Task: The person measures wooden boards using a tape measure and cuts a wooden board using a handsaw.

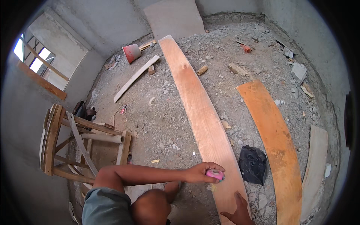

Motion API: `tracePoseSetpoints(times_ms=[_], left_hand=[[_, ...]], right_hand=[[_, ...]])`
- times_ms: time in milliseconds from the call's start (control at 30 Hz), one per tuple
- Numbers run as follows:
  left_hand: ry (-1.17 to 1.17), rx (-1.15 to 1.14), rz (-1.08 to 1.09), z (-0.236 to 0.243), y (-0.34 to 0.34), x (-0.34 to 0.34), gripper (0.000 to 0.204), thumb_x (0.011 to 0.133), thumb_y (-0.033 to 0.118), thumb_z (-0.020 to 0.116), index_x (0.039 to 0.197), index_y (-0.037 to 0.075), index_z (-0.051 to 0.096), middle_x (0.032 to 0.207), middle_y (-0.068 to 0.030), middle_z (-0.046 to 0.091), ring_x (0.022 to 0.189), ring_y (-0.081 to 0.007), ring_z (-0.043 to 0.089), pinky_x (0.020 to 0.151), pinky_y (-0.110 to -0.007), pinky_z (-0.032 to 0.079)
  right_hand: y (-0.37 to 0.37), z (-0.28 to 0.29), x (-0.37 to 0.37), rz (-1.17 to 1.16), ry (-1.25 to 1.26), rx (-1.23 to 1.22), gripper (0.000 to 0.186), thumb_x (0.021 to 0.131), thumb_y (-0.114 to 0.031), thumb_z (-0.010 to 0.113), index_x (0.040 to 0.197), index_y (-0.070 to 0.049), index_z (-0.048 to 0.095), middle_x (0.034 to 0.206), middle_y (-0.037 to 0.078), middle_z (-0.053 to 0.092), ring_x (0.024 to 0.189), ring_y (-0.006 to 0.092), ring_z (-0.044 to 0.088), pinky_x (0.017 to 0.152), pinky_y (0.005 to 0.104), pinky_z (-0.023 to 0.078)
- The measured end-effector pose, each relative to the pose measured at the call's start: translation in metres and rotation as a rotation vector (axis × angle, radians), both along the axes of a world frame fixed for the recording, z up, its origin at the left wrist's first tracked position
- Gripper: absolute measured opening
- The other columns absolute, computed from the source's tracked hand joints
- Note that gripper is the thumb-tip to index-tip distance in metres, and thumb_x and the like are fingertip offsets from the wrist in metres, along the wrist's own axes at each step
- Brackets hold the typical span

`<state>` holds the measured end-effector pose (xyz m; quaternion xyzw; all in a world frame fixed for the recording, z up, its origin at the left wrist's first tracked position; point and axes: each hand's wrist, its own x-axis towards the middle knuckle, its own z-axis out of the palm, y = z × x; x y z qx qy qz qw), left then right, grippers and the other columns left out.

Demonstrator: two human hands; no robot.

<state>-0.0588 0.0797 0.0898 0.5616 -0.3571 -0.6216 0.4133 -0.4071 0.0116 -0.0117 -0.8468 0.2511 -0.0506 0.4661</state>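
A long reddish wooden plank [198, 105] lies on the rubble floor, running from the far wall toward me. My left hand [200, 172] reaches across from the left and is closed over a pink tape measure [215, 174] at the plank's left edge, near its close end. A short yellow bit shows just below the tape measure. My right hand [238, 210] lies on the plank's near end, fingers spread, holding nothing. My bent knee [150, 206] is just left of the plank.
A second orange plank [277, 142] lies to the right, with a black plastic bag [253, 163] between the two. A wooden trestle [71, 142] stands at left. A red bucket [131, 53], a pale batten [137, 77], a pale board [315, 165] and brick rubble lie around.
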Motion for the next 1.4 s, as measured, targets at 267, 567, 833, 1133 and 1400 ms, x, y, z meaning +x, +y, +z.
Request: tracePoseSetpoints(times_ms=[267, 567, 833, 1133, 1400], left_hand=[[0.013, -0.281, -0.386, -0.083, -0.061, -0.132, 0.055, 0.086, 0.019, 0.088, 0.131, 0.005, 0.061, 0.121, -0.0086, 0.068, 0.118, -0.0154, 0.062, 0.102, -0.031, 0.050], [0.457, -0.102, -0.386, -0.086, -0.048, -0.143, 0.047, 0.100, 0.007, 0.070, 0.141, 0.003, 0.048, 0.134, -0.0081, 0.061, 0.127, -0.0159, 0.058, 0.108, -0.034, 0.047], [0.395, 0.004, -0.360, -0.060, -0.046, -0.128, 0.033, 0.099, 0.000, 0.069, 0.131, -0.001, 0.060, 0.128, -0.0067, 0.067, 0.118, -0.0131, 0.064, 0.104, -0.030, 0.051], [0.291, -0.055, -0.007, -0.064, -0.070, -0.074, 0.014, 0.097, 0.002, 0.072, 0.097, 0.009, 0.060, 0.097, -0.0010, 0.069, 0.094, -0.0075, 0.066, 0.091, -0.030, 0.060], [0.136, -0.178, 0.923, -0.067, -0.177, 0.267, 0.017, 0.106, 0.023, 0.064, 0.116, 0.010, 0.064, 0.110, -0.0004, 0.065, 0.094, -0.0158, 0.069, 0.084, -0.029, 0.059]], right_hand=[[0.053, -0.088, 0.003, -0.335, -0.027, 0.532, 0.041, 0.094, -0.011, 0.066, 0.132, 0.004, 0.060, 0.110, 0.010, 0.069, 0.097, 0.0212, 0.063, 0.083, 0.0383, 0.051], [0.035, 0.029, 0.012, -0.688, -0.324, 0.544, 0.108, 0.090, 0.001, 0.069, 0.166, -0.002, -0.007, 0.148, 0.021, 0.052, 0.136, 0.0306, 0.053, 0.119, 0.0482, 0.037], [0.011, 0.076, 0.015, -0.620, 0.030, 0.203, 0.098, 0.083, -0.004, 0.071, 0.165, -0.001, 0.017, 0.136, 0.024, 0.061, 0.120, 0.0388, 0.064, 0.099, 0.0412, 0.052], [0.022, 0.047, -0.051, -0.718, 0.431, 0.107, 0.031, 0.101, -0.034, 0.063, 0.115, -0.007, 0.063, 0.098, 0.019, 0.068, 0.095, 0.0374, 0.068, 0.086, 0.0461, 0.053], [0.064, 0.010, -0.280, -1.022, 0.394, 0.593, 0.018, 0.092, -0.002, 0.054, 0.103, -0.001, 0.068, 0.074, 0.002, 0.062, 0.065, 0.0100, 0.053, 0.061, 0.0292, 0.044]])
